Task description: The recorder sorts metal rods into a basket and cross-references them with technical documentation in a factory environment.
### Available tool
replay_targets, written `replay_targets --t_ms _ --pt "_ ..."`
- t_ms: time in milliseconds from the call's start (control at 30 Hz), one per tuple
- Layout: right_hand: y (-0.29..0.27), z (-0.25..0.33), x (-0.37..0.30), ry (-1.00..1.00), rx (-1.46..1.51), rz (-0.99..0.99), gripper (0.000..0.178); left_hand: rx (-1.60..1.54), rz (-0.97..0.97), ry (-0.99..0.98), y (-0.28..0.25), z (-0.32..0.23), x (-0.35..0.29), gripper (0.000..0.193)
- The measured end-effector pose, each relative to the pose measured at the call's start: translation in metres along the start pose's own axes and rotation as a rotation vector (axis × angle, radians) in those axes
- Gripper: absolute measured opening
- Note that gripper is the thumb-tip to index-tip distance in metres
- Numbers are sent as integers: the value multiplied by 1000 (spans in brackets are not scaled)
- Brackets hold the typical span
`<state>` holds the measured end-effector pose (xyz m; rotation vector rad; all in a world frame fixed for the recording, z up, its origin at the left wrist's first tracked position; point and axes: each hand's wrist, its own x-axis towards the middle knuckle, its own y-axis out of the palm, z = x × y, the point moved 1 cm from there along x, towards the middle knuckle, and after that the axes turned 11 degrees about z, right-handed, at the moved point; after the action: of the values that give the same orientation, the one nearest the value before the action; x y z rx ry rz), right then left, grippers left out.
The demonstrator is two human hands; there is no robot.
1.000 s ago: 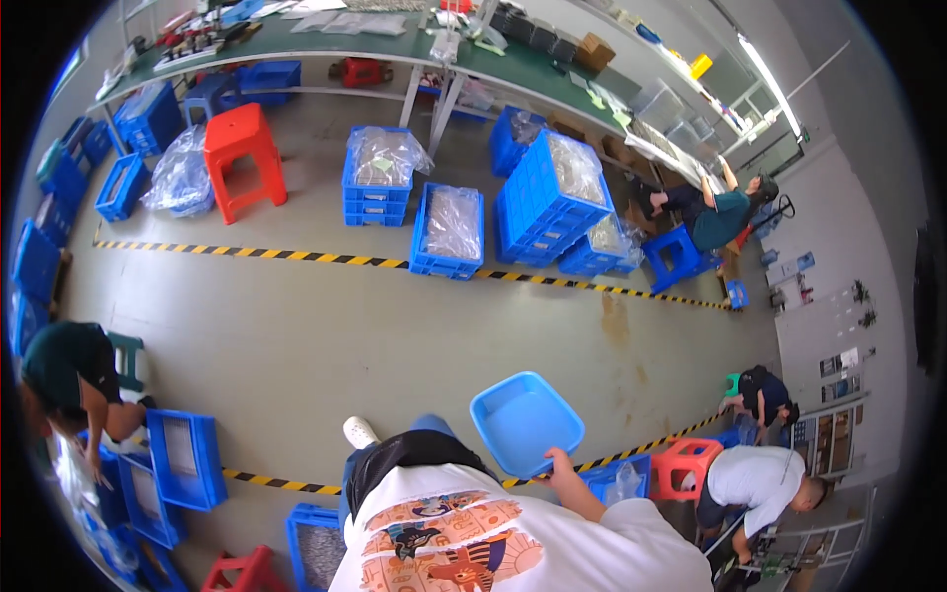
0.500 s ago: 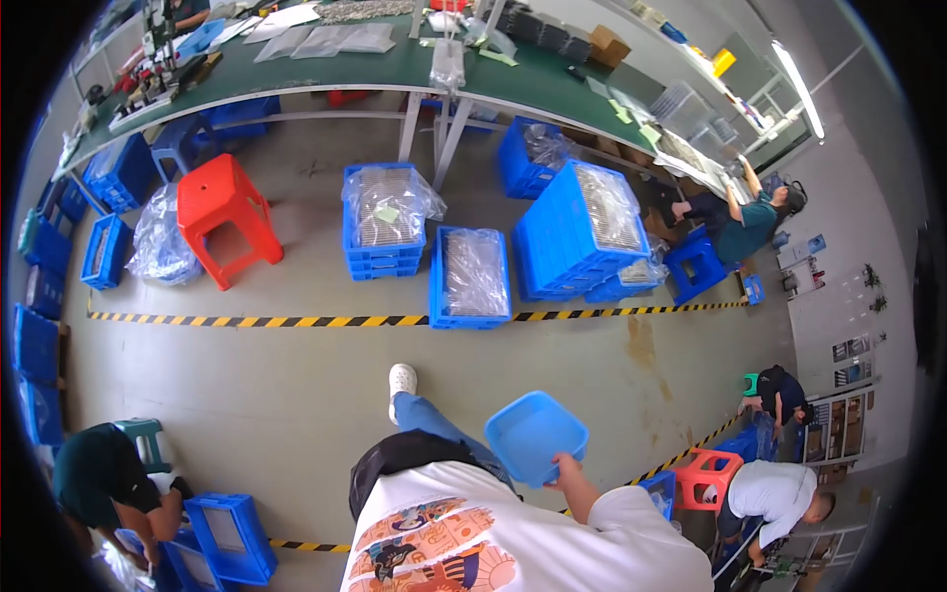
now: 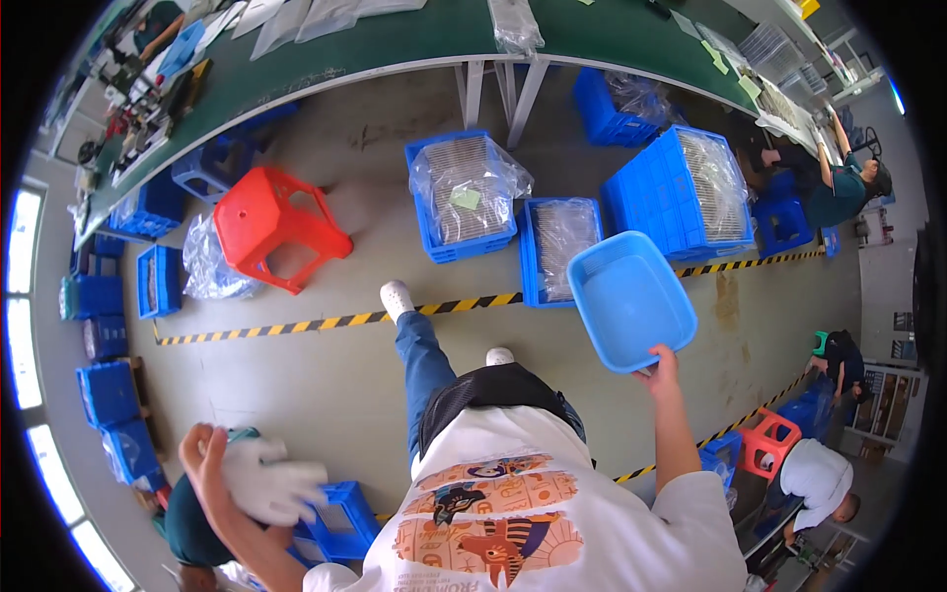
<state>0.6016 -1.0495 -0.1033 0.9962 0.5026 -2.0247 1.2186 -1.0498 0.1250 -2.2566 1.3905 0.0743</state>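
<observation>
A light-blue plastic basin [image 3: 631,306] is tipped toward me at the right, its inside bare. My right hand [image 3: 663,369] grips its near rim with the thumb over the edge. At the lower left my raised left hand [image 3: 205,456] has its fingers curled. A white cloth glove [image 3: 271,481] sticks out from that hand, its limp fingers pointing right; whether there is more than one cannot be told. Beyond the basin stands a blue crate [image 3: 559,247] of film-covered parts, partly hidden by the basin's left rim.
A red stool [image 3: 281,227] stands ahead on the left. More blue crates, one [image 3: 459,197] in the middle and a stack [image 3: 681,192] at right, sit before the green workbench [image 3: 395,44]. Striped floor tape [image 3: 326,324] crosses ahead. Co-workers bend at lower left and right.
The basin and my right hand have moved forward and right. My left hand has come into view with the white glove. I have stepped closer to the bench and crates.
</observation>
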Motion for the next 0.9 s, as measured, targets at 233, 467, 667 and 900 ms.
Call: replay_targets --t_ms 233,467,667,900 --pt "158 -7 24 116 272 201 54 4 515 -53 88 96 221 7" --pt "326 -48 56 276 77 399 34 81 732 -383 214 103 306 27" --pt "385 -105 98 286 -48 493 42 -57 775 -799 233 224 328 47" --pt "366 -185 77 420 -135 481 57 -175 625 -1481 215 316 233 32"
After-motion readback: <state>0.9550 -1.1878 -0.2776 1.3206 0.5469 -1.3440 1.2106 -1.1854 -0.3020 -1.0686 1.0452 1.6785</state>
